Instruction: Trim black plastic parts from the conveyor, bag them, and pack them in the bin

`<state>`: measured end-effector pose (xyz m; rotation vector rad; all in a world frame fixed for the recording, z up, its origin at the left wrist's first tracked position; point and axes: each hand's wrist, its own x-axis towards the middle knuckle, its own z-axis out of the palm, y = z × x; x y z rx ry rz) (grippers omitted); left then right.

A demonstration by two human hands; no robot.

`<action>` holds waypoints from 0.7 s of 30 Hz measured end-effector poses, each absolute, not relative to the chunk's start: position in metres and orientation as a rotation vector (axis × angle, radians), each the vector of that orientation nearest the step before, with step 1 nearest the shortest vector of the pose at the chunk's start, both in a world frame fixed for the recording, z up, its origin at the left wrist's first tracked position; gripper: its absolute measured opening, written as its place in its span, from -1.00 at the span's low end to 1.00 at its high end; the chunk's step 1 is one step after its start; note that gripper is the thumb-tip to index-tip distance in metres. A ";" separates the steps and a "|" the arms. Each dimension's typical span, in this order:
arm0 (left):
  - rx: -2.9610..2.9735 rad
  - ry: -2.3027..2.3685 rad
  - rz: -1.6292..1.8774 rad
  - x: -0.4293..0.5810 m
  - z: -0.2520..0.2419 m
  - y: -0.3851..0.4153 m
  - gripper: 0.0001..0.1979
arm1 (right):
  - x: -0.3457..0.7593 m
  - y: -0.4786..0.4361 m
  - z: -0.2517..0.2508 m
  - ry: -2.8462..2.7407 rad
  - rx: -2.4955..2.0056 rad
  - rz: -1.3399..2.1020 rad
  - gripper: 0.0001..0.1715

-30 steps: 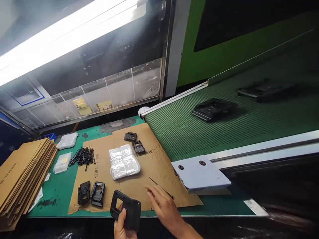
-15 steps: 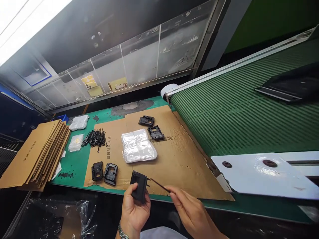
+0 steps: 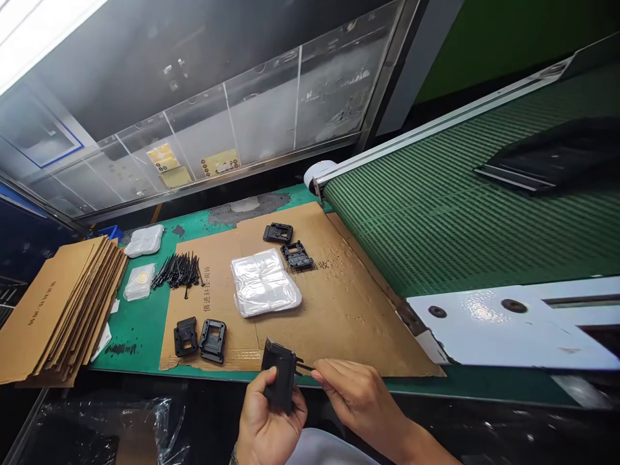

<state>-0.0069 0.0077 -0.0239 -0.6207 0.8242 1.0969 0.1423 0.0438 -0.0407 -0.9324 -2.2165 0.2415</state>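
Since half a second ago the thin black pin [image 3: 305, 367] has closed on the black plastic housing [image 3: 279, 378]. Only a short length of it now shows between the two, where before a long stretch lay free.

At the left of the green worktop [image 3: 140, 329] leans a stack of flat brown cardboard sheets [image 3: 53, 310]. Next come two small clear bags [image 3: 139, 282] and a loose heap of black pins [image 3: 177, 270]. Two matt black frames [image 3: 199, 338] lie side by side on a scuffed cardboard mat [image 3: 339, 310], with a glossy pile of clear bags [image 3: 264, 290] behind them.

The left hand [image 3: 268, 423] holds the housing edge-on at the near edge of the worktop, fingers clamped round its lower half and thumb on the left face. The housing is hard, moulded and blocky, with its long axis nearly upright. The pin lies just to its right, its long axis almost level, its tip touching or entering the housing's right edge; which one cannot be told.

The right hand [image 3: 361, 397] pinches the pin's far end, with its fingers [image 3: 322, 374] pressed together on it. This hand is the nearer to the pin. At the right run a ribbed green conveyor belt [image 3: 436, 213] and a white plate [image 3: 508, 323].
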 end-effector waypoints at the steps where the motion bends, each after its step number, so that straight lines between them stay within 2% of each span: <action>1: -0.586 0.840 1.069 -0.009 -0.026 0.006 -0.92 | 0.144 0.046 -0.042 -2.208 -0.965 0.275 -0.60; 4: -0.358 0.907 1.007 -0.015 -0.029 0.002 -0.98 | 0.148 0.049 -0.044 -2.178 -1.004 0.421 -0.58; 8: 0.040 0.863 1.022 -0.018 -0.030 0.002 -0.84 | 0.150 0.043 -0.040 -2.229 -0.809 0.570 -0.54; 13: 0.131 0.794 1.044 -0.016 -0.030 0.001 -0.64 | 0.146 0.036 -0.036 -2.303 -0.646 0.567 -0.52; 21: 0.092 0.848 1.002 -0.013 -0.030 -0.004 -0.73 | 0.147 0.033 -0.030 -2.418 -0.566 0.411 -0.60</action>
